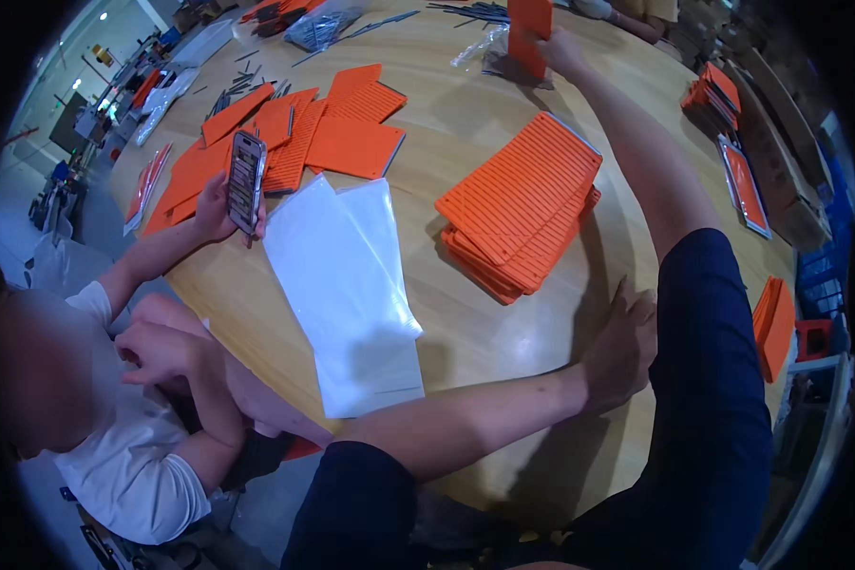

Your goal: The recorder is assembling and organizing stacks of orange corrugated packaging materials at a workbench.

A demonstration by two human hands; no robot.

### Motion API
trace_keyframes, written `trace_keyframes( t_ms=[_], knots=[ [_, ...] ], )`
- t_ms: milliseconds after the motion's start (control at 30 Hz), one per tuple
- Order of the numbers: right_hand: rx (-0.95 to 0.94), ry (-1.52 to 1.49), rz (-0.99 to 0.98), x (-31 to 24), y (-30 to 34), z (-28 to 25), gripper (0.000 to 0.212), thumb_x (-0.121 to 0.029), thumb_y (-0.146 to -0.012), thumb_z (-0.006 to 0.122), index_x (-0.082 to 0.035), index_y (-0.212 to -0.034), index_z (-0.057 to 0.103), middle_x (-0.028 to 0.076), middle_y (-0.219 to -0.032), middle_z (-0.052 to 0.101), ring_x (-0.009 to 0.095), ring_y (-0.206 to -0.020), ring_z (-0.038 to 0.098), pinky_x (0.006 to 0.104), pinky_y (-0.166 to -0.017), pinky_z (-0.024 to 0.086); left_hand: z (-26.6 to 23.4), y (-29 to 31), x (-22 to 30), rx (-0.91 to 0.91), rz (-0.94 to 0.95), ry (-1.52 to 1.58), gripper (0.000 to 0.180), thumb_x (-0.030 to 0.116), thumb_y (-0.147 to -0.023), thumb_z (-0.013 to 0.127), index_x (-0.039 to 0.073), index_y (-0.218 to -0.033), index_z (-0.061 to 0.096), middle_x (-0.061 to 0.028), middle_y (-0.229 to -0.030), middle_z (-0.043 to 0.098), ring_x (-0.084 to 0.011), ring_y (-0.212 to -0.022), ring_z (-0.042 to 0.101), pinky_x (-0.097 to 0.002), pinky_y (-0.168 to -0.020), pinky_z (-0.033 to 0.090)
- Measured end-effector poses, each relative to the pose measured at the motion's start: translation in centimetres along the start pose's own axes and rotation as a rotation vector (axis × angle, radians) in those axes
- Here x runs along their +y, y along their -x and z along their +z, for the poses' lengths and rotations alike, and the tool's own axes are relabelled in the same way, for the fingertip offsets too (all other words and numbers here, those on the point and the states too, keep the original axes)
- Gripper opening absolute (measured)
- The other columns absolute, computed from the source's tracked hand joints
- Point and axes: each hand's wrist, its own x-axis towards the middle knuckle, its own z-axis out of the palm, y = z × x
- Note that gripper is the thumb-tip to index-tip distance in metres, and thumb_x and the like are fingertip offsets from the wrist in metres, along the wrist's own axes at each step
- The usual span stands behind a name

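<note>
My right arm stretches to the far side of the table, where my right hand (565,54) grips the edge of an orange flat panel (530,33) held upright. My left hand (622,347) rests on the tabletop near me, partly behind my right sleeve. Its visible fingers point away from me, slightly apart, and I see nothing in them. Between the two hands stands a stack of orange ribbed panels (522,195), its top ones turned askew. Left of the stack lie overlapping clear-white plastic sleeves (342,285).
Beyond the sleeves is a loose pile of orange panels (351,142). A seated person (152,380) at the left holds a phone (247,180) over the table. Dark strips (470,11) and a clear bag (323,27) lie far back. Cardboard boxes (779,161) stand at the right.
</note>
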Motion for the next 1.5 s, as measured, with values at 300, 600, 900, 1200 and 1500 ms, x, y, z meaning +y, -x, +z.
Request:
trace_keyframes(
  t_ms=[300,600,900,1200,1500],
  knots=[
    [-0.109,0.053,-0.015,-4.3,1.4,0.4,0.045,-0.042,-0.093,0.07,-0.002,-0.115,0.071,0.013,-0.099,0.074,0.026,-0.081,0.067,0.039,-0.075,0.052,1.4,1.4,-0.9,-0.006,0.022,-0.115,0.029,0.011,-0.082,0.061,-0.001,-0.107,0.07,-0.0205,-0.116,0.061,-0.0352,-0.109,0.051,-0.0554,-0.109,0.031],
    [-0.154,-0.133,-0.065,-4.0,1.7,-1.6,0.042,-0.035,-0.092,0.072,-0.001,-0.117,0.07,0.013,-0.098,0.073,0.025,-0.081,0.066,0.0369,-0.075,0.053,1.2,0.9,-0.4,-0.119,0.015,-0.153,0.023,0.011,-0.085,0.061,0.0,-0.104,0.071,-0.0191,-0.11,0.061,-0.0339,-0.104,0.051,-0.057,-0.109,0.031],
    [-0.174,0.051,-0.036,-5.0,2.5,-3.1,0.044,-0.037,-0.091,0.074,-0.001,-0.116,0.072,0.011,-0.099,0.075,0.022,-0.081,0.067,0.0365,-0.073,0.052,1.5,0.8,-0.5,-0.141,0.02,-0.229,0.02,0.01,-0.086,0.06,0.0,-0.1,0.069,-0.0189,-0.104,0.06,-0.0334,-0.098,0.049,-0.0638,-0.108,0.029],
    [-0.069,0.171,-0.034,-2.0,1.0,-2.4,0.045,-0.037,-0.091,0.073,-0.001,-0.117,0.071,0.013,-0.102,0.075,0.024,-0.081,0.068,0.0367,-0.07,0.053,1.4,0.6,-0.8,-0.157,0.026,-0.125,0.022,0.013,-0.087,0.059,-0.001,-0.103,0.068,-0.0201,-0.104,0.059,-0.0337,-0.098,0.048,-0.0657,-0.11,0.026],
    [0.178,-0.529,0.28,-3.2,7.1,-5.2,0.045,-0.033,-0.096,0.073,-0.003,-0.127,0.062,0.013,-0.114,0.071,0.026,-0.095,0.071,0.0395,-0.088,0.059,2.0,1.3,-1.0,-0.313,0.073,-0.4,0.034,0.024,-0.092,0.055,0.001,-0.114,0.067,-0.0208,-0.122,0.056,-0.0363,-0.112,0.049,-0.0643,-0.112,0.024]
  ],
)
